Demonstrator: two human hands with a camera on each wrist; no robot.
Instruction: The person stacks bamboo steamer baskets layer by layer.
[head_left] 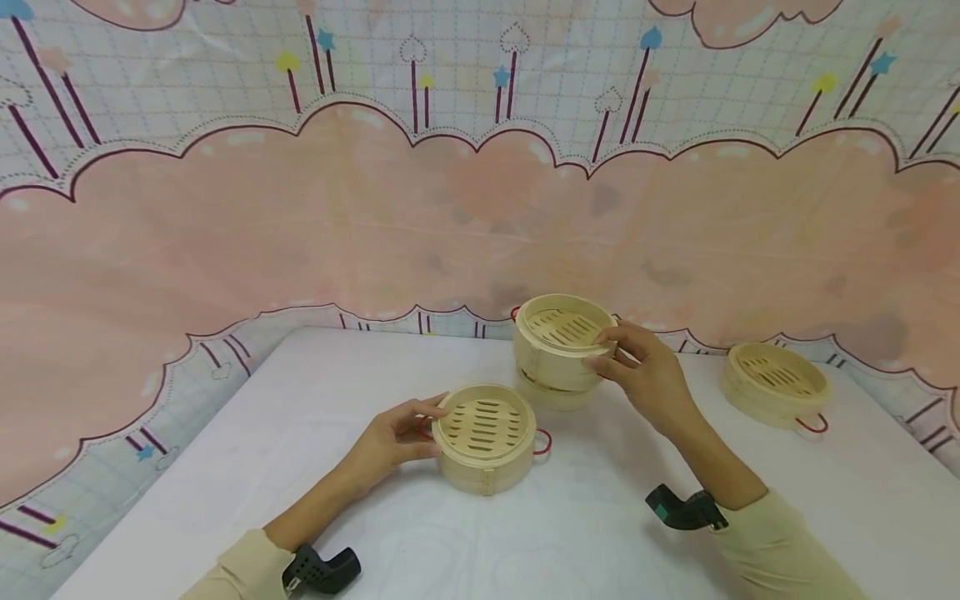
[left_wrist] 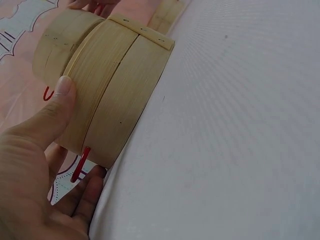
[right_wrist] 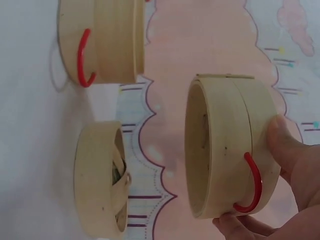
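Note:
In the head view, my left hand (head_left: pixel 397 433) grips the left side of a round bamboo steamer basket (head_left: pixel 486 425) with a slatted bottom, standing front centre on the table. Its red loop handle (left_wrist: pixel 81 165) shows between thumb and fingers in the left wrist view. My right hand (head_left: pixel 645 375) pinches the wall of a second steamer basket (head_left: pixel 555 362) at the back centre, tilted and raised. Below that one, apart from it in the right wrist view, a low bamboo steamer piece (right_wrist: pixel 95 180) stands on the table, a curved band showing inside its rim.
Another steamer basket (head_left: pixel 776 387) with a red handle stands at the back right of the white table (head_left: pixel 375 533). Behind the table hangs a patterned pink cloth (head_left: pixel 375 233). A black wrist device (head_left: pixel 686 508) sits on the right forearm, another (head_left: pixel 322 571) on the left.

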